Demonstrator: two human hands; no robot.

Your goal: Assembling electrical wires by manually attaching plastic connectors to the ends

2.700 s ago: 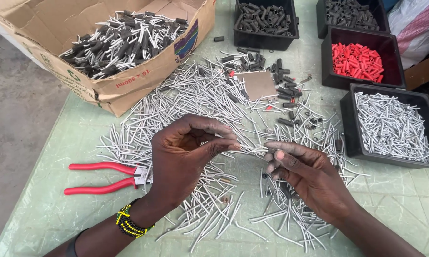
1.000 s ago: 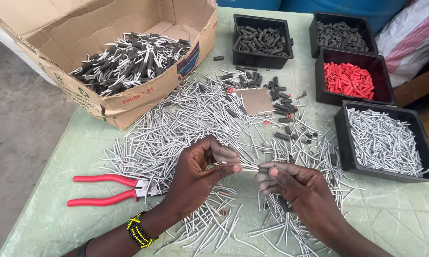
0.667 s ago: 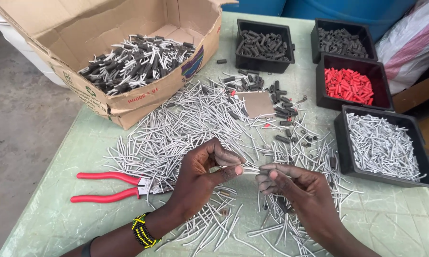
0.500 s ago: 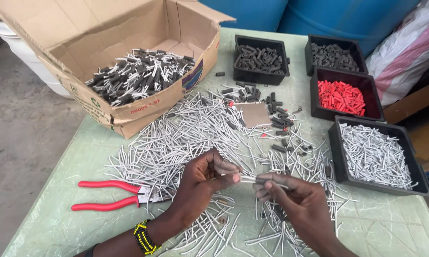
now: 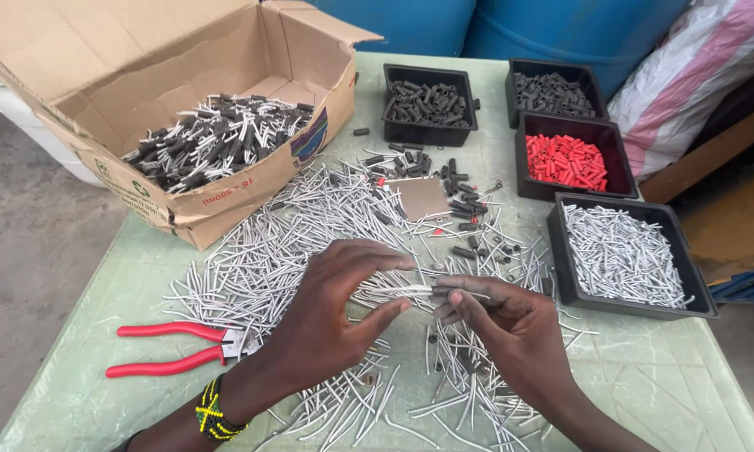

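Left hand (image 5: 331,314), right hand (image 5: 498,322) — one grey tube (image 5: 400,292) between

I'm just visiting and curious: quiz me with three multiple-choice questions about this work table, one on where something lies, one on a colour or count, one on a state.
1. Where do the pliers lie?
A. in the cardboard box
B. on the table left of the left hand
C. in a black tray

2. How many black trays stand on the table?
A. two
B. four
C. six

3. How is the cardboard box?
A. open, flaps up
B. taped shut
C. folded flat

Answers:
1 B: the red-handled pliers rest on the green table, just left of the left hand.
2 B: two trays of dark pieces, one of red pieces, one of grey pins.
3 A: its flaps stand up and the dark-tipped pieces inside show.
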